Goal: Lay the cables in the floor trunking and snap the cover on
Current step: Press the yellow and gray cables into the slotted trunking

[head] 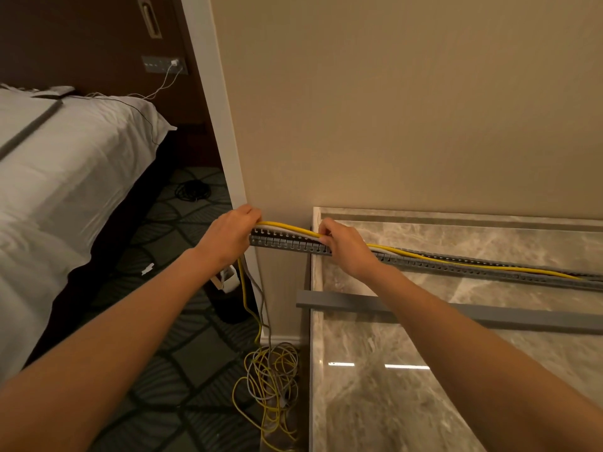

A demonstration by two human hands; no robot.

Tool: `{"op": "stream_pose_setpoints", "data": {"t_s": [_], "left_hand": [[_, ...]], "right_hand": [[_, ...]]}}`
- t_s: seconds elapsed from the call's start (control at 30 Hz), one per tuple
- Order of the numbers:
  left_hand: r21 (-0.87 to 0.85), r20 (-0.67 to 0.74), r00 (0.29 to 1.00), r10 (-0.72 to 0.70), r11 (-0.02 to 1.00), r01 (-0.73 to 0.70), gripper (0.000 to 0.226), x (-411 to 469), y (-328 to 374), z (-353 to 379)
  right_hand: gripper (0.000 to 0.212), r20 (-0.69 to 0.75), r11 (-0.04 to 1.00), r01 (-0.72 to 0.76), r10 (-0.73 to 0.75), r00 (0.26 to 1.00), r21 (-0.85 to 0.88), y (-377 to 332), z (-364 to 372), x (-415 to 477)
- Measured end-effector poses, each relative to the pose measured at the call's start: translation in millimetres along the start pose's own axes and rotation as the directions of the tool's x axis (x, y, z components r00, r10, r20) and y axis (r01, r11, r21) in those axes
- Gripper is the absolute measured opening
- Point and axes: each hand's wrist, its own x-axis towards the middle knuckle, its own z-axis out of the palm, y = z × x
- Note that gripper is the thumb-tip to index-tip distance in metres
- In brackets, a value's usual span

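Note:
A grey slotted trunking (456, 265) lies along the back of a marble top (424, 370), its left end jutting past the edge. A yellow cable (293, 227) and a pale grey cable (287, 230) run along it, arching above the left end. My left hand (230, 236) grips the trunking's left end with the cables under its fingers. My right hand (342, 244) presses the cables down into the channel a little to the right. The flat grey cover (522, 316) lies loose on the marble, nearer me.
Slack yellow and grey cable hangs off the left end into a tangled coil (270, 383) on the patterned carpet. A bed (65, 177) stands at the left. A beige wall (391, 109) rises right behind the trunking. A black cable coil (192, 190) lies beside the bed.

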Motion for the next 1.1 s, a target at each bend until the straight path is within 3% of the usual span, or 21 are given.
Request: {"op": "stream_pose_setpoints", "data": {"t_s": [0.37,0.6,0.83,1.0,1.1], "left_hand": [[-0.075,0.218,0.976,-0.022,0.996,0.039,0.011,8,-13,-9],[-0.159,0.189,0.979,-0.074,0.982,0.105,0.011,6,-16,-5],[-0.216,0.226,0.973,-0.038,0.972,0.088,0.022,1,-12,-3],[-0.210,0.218,0.976,0.017,0.977,0.030,0.013,2,-18,-3],[-0.158,0.239,0.971,0.030,0.987,0.008,0.011,5,-20,-7]], "right_hand": [[0.011,-0.023,0.997,-0.045,0.047,0.999,0.059,-1,3,4],[0.011,0.012,0.997,-0.051,0.050,0.999,0.056,-3,-2,7],[0.007,0.000,0.998,-0.048,0.048,0.999,0.049,-2,-2,8],[0.013,-0.008,0.997,-0.053,0.053,0.999,0.053,-2,-1,8],[0.004,-0.008,0.996,-0.064,0.064,0.998,0.068,-2,-1,8]]}}
